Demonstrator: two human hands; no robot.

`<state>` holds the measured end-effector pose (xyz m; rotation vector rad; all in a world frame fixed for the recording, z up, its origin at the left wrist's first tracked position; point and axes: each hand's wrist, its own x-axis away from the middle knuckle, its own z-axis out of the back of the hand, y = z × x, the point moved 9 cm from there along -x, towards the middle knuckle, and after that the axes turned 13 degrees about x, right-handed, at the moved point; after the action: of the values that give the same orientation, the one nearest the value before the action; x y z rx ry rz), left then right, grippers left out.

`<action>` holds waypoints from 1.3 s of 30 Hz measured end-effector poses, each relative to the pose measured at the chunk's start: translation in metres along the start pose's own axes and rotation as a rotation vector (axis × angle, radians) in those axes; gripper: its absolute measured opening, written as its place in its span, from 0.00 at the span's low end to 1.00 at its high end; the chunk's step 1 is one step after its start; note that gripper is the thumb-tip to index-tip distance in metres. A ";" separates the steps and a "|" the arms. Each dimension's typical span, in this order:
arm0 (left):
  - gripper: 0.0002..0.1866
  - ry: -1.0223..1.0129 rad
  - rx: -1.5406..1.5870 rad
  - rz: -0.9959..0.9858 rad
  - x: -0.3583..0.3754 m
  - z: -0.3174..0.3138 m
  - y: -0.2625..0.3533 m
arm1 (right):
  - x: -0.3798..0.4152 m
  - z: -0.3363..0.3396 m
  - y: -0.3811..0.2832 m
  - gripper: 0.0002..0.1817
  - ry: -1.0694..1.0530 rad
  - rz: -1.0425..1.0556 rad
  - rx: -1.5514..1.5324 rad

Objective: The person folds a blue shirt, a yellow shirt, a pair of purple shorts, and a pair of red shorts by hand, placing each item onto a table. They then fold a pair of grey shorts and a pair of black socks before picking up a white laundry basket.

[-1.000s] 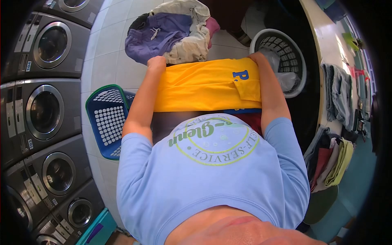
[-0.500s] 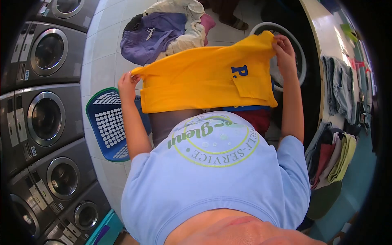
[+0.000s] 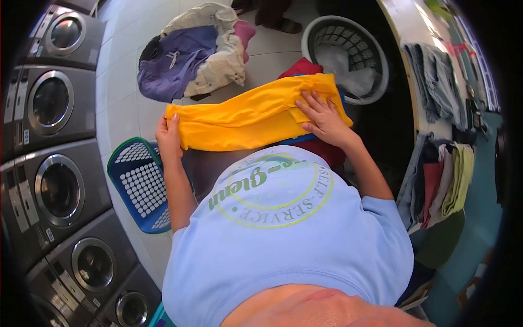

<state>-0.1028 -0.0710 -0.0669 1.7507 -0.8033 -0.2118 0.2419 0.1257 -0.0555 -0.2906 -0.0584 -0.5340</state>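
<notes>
Yellow pants (image 3: 239,122), folded lengthwise into a long strip, stretch across my lap. Their narrow left end is pinched between the thumb and fingers of my left hand (image 3: 170,139). My right hand (image 3: 329,122) lies flat on the wider right end, fingers spread, pressing the cloth down. Beneath that end, a red cloth (image 3: 303,67) shows at the far side and a maroon cloth (image 3: 326,151) at the near side, with a thin blue edge between. The blue lettering seen on the pants earlier is hidden now.
A blue plastic basket (image 3: 143,188) stands at left. Beyond my lap sits a heap with purple shorts (image 3: 182,57) and cream clothing. A grey laundry basket (image 3: 376,46) holds clear plastic. Folded jeans (image 3: 436,82) and stacked clothes (image 3: 438,182) lie at right. Front-loading machines (image 3: 59,191) line the left.
The yellow pants came down from being held up between both hands onto my lap. My right hand let go of the corner and now rests flat on them. My left hand kept its end.
</notes>
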 end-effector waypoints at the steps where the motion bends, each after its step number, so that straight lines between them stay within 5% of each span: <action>1: 0.14 -0.015 0.039 -0.049 0.002 -0.028 0.012 | -0.001 0.000 0.004 0.29 0.002 -0.005 -0.094; 2: 0.15 -0.118 0.043 -0.067 0.010 -0.073 0.021 | -0.002 0.002 0.010 0.32 0.004 -0.005 -0.187; 5: 0.20 -0.565 -0.090 -0.125 0.058 -0.201 0.015 | 0.000 0.009 0.042 0.40 -0.098 -0.232 -1.296; 7: 0.20 -1.018 0.106 0.124 0.113 -0.273 0.005 | 0.005 0.018 0.055 0.46 -0.032 -0.270 -1.765; 9: 0.20 -1.012 0.002 0.102 0.093 -0.276 -0.016 | 0.015 0.030 0.065 0.47 0.057 -0.443 -2.020; 13: 0.20 -0.595 -0.355 0.036 0.005 -0.208 -0.107 | 0.020 0.003 0.098 0.28 0.150 -0.398 -1.421; 14: 0.20 -0.493 -0.479 0.057 -0.006 -0.186 -0.131 | 0.021 0.011 0.095 0.23 0.216 -0.403 -1.490; 16: 0.24 -0.381 -0.346 0.565 0.016 -0.162 -0.170 | 0.022 0.033 0.087 0.21 0.250 -0.349 -1.546; 18: 0.24 -0.403 -0.214 0.731 0.041 -0.164 -0.172 | 0.024 0.055 0.081 0.19 0.274 -0.324 -1.579; 22: 0.24 -0.417 0.097 0.921 0.052 -0.160 -0.194 | 0.031 -0.008 0.127 0.24 0.137 -0.574 -1.026; 24: 0.23 -0.437 -0.089 0.847 0.045 -0.159 -0.184 | 0.037 -0.024 0.142 0.29 0.018 -0.675 -0.511; 27: 0.21 -0.519 -0.287 0.538 0.030 -0.176 -0.148 | 0.052 0.001 0.143 0.35 0.374 -0.610 -0.350; 31: 0.20 -0.724 -0.140 0.373 0.051 -0.277 -0.067 | 0.077 0.023 0.146 0.24 0.452 -0.684 -0.664; 35: 0.18 -1.242 -0.169 0.129 0.109 -0.402 0.005 | 0.094 0.067 0.092 0.32 0.378 -0.889 -1.449; 37: 0.19 -1.422 -0.158 -0.011 0.151 -0.441 0.025 | 0.082 0.089 0.078 0.31 0.439 -0.466 -1.905; 39: 0.21 -1.598 -0.130 -0.015 0.182 -0.449 0.051 | 0.097 0.107 0.085 0.28 0.674 -0.240 -1.987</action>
<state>0.2472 0.1618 0.1788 1.1865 -1.7775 -1.7399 0.3712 0.1783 0.0377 -2.0241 1.1788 -0.7496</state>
